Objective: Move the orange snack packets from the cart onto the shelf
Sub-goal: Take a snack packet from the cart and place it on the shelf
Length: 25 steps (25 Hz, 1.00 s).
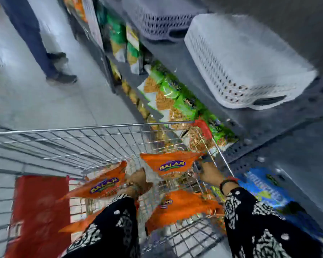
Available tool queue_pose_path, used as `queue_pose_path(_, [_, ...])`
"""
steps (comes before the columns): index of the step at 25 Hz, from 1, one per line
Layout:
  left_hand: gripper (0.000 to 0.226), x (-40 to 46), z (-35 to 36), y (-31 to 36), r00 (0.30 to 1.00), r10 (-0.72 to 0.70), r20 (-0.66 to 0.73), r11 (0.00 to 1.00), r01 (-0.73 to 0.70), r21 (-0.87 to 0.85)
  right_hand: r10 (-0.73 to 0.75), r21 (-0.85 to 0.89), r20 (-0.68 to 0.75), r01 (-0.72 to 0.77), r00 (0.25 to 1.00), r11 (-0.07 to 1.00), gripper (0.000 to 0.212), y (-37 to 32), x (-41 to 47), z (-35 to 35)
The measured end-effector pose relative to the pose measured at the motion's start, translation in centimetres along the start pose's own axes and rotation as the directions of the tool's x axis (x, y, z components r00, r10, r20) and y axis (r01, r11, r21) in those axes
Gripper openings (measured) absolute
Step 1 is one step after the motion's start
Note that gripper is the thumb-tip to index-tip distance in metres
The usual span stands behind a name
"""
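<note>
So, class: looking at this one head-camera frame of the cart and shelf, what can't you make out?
- Small print under the logo on the orange packet: motion blur.
- Right hand grip on it: fingers hidden behind the packet and cart wire.
- Packet count: sleeves cover the lower cart.
- Bystander's legs: cut off by the top edge.

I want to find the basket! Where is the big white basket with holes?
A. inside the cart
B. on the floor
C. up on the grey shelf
C: the white basket lies on the grey shelf, above the green packets, outside the cart.
</note>
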<state>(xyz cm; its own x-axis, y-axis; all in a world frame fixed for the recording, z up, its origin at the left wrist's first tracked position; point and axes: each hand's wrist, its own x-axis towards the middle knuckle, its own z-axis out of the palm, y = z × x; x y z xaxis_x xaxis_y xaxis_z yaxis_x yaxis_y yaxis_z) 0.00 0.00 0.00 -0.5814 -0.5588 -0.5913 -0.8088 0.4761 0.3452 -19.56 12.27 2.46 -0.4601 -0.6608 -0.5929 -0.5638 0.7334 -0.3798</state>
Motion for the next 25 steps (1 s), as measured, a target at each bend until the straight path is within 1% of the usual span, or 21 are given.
queue_pose_path(1, [0.066,1.4,0.4,0.1,1.000,-0.016,0.021,0.999,0.017,-0.042,0.008,0.040,0.070,-0.011,0.998,0.999,0.012,0.3,1.3,0.7])
queue_pose_path(2, [0.069,2.8,0.9,-0.1,0.999,-0.021,0.029,0.995,0.024,-0.100,0.010,0.106,0.110,-0.022,0.994,0.994,0.020,0.6,2.6,1.4])
queue_pose_path(3, [0.071,4.1,1.6,-0.4,0.998,-0.028,0.051,0.990,0.034,-0.135,0.030,0.146,0.149,-0.052,0.988,0.988,0.010,0.9,3.7,2.3])
queue_pose_path(4, [0.073,5.1,2.0,-0.4,0.998,-0.007,0.057,0.987,0.016,-0.160,0.050,0.156,0.146,-0.073,0.988,0.985,0.030,1.0,4.6,2.8])
queue_pose_path(5, [0.073,6.2,2.7,-0.6,0.998,0.030,0.061,0.982,-0.018,-0.186,0.030,0.183,0.165,-0.061,0.986,0.981,0.070,1.2,5.1,3.4])
queue_pose_path(6, [0.074,7.0,3.5,-0.7,0.995,0.068,0.072,0.974,-0.051,-0.223,0.001,0.205,0.202,-0.044,0.979,0.978,0.097,1.7,5.9,4.0])
queue_pose_path(7, [0.075,7.7,4.1,-0.8,0.994,0.084,0.064,0.961,-0.064,-0.269,-0.026,0.218,0.206,-0.020,0.978,0.976,0.096,2.1,6.8,4.5])
queue_pose_path(8, [0.074,8.0,4.3,-0.5,0.995,0.078,0.064,0.942,-0.052,-0.332,-0.033,0.225,0.188,-0.011,0.982,0.974,0.073,1.6,7.0,4.5])
queue_pose_path(9, [0.068,8.5,4.6,-0.3,0.997,0.067,0.038,0.913,-0.046,-0.406,-0.033,0.261,0.156,-0.009,0.987,0.965,0.049,1.6,7.8,4.7])
queue_pose_path(10, [0.059,9.0,4.8,-0.2,0.999,0.053,0.001,0.891,-0.046,-0.452,-0.039,0.317,0.118,-0.001,0.992,0.948,0.040,1.7,8.4,5.0])
queue_pose_path(11, [0.049,9.4,5.0,0.0,0.999,0.032,-0.034,0.874,-0.045,-0.483,-0.046,0.372,0.082,0.012,0.996,0.928,0.039,1.7,8.7,5.1])
queue_pose_path(12, [0.045,9.5,4.7,0.2,0.999,0.012,-0.041,0.859,-0.032,-0.511,-0.049,0.408,0.060,0.020,0.997,0.913,0.040,1.4,8.6,4.9])
queue_pose_path(13, [0.045,9.3,4.3,0.4,0.999,0.012,-0.047,0.838,-0.036,-0.544,-0.058,0.431,0.039,0.036,0.998,0.901,0.042,1.3,8.5,4.6])
queue_pose_path(15, [0.044,8.6,3.2,0.8,0.996,0.049,-0.078,0.843,-0.084,-0.531,-0.092,0.418,0.022,0.074,0.996,0.905,0.046,0.9,8.1,3.7])
queue_pose_path(18, [0.035,6.2,0.3,2.1,0.984,0.074,-0.162,0.853,-0.147,-0.501,-0.084,0.379,-0.010,0.082,0.996,0.922,0.044,-0.3,5.2,1.2])
queue_pose_path(21, [0.038,2.8,-3.3,4.3,0.959,0.161,-0.232,0.848,-0.254,-0.464,-0.134,0.357,-0.125,0.171,0.983,0.918,0.045,-1.3,0.9,-2.0])
queue_pose_path(23, [0.041,-1.0,-5.6,6.3,0.934,0.217,-0.282,0.799,-0.336,-0.498,-0.160,0.308,-0.223,0.225,0.962,0.924,0.043,-1.4,-3.8,-4.3])
queue_pose_path(25, [0.048,-4.6,-7.4,8.2,0.915,0.263,-0.304,0.754,-0.392,-0.527,-0.201,0.270,-0.270,0.275,0.941,0.923,0.048,-1.2,-8.5,-6.2])
